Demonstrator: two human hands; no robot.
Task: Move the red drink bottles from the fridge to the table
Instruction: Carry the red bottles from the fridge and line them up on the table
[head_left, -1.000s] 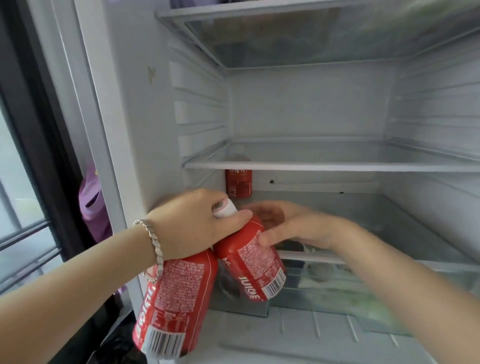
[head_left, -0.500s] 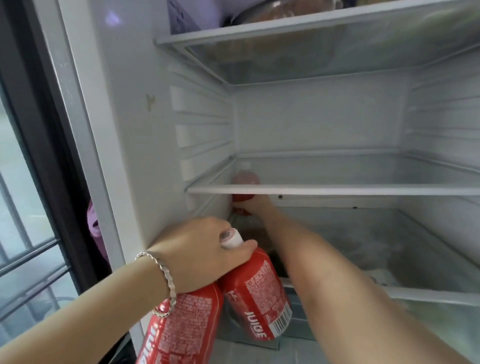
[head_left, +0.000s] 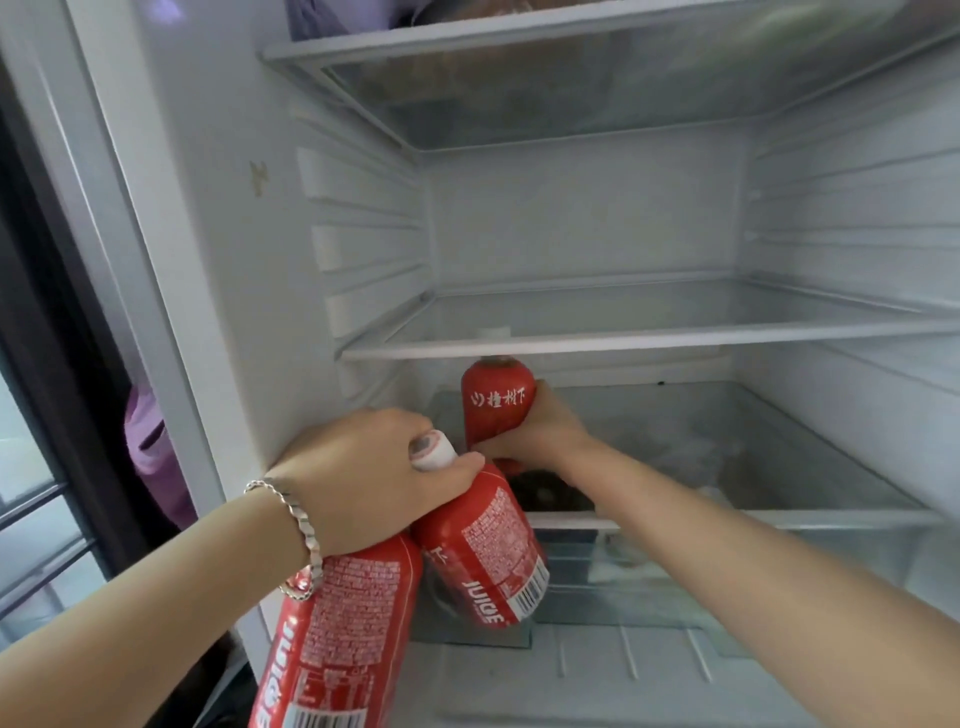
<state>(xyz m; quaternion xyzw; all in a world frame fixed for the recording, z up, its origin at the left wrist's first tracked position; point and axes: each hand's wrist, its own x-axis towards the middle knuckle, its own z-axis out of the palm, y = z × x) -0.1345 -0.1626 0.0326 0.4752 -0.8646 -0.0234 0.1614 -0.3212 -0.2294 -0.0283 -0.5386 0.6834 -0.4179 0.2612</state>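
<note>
My left hand (head_left: 363, 473) grips two red juice bottles by their necks in front of the open fridge. One bottle (head_left: 332, 634) hangs down at the lower left, the other (head_left: 488, 556) tilts right with its white cap showing. Further in, my right hand (head_left: 540, 431) is closed around a third red bottle (head_left: 496, 402) with white lettering. That bottle stands under the glass shelf (head_left: 649, 340), its cap hidden behind the shelf's front edge.
The fridge's left wall (head_left: 218, 249) is close to my left hand. A clear crisper drawer (head_left: 649, 582) sits below the bottles. An upper glass shelf (head_left: 467, 36) carries items. A purple object (head_left: 150, 457) hangs outside at the left, beside a dark window frame.
My right hand reached to the back of the fridge, closed on the third bottle and has drawn it forward. The left hand kept its two bottles.
</note>
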